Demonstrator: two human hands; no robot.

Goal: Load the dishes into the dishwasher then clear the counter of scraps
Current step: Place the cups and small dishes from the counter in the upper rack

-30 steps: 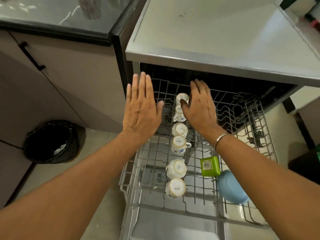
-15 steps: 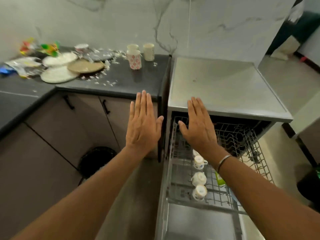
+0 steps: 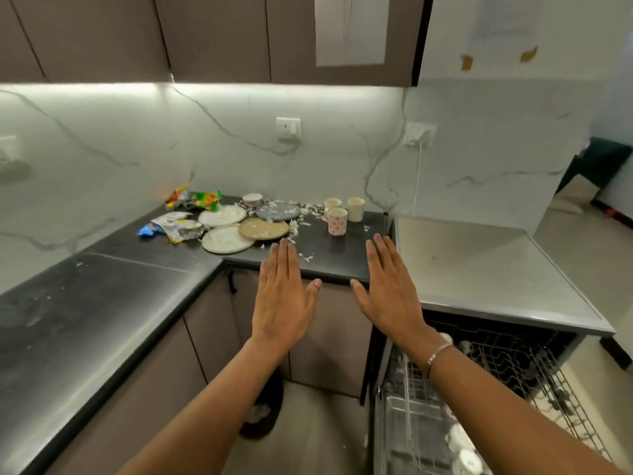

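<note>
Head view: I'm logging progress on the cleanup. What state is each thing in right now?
left hand, open, flat, empty.
right hand, open, flat, empty.
dishwasher, open.
rack, pulled out, cups in it.
plates, soiled, on the counter.
patterned cup, upright on the counter.
scraps, scattered on the counter.
wrappers, crumpled, on the counter.

My view is bright, lit mostly by the light strip (image 3: 205,84) under the upper cupboards (image 3: 212,36), which washes the marble wall (image 3: 137,149) pale and nearly blown out just below it. The dark table (image 3: 85,303) carries a dull sheen. Straight lines bow toward the frame edges, and the dishwasher rack (image 3: 513,354) at lower right sits dim and soft.
</note>
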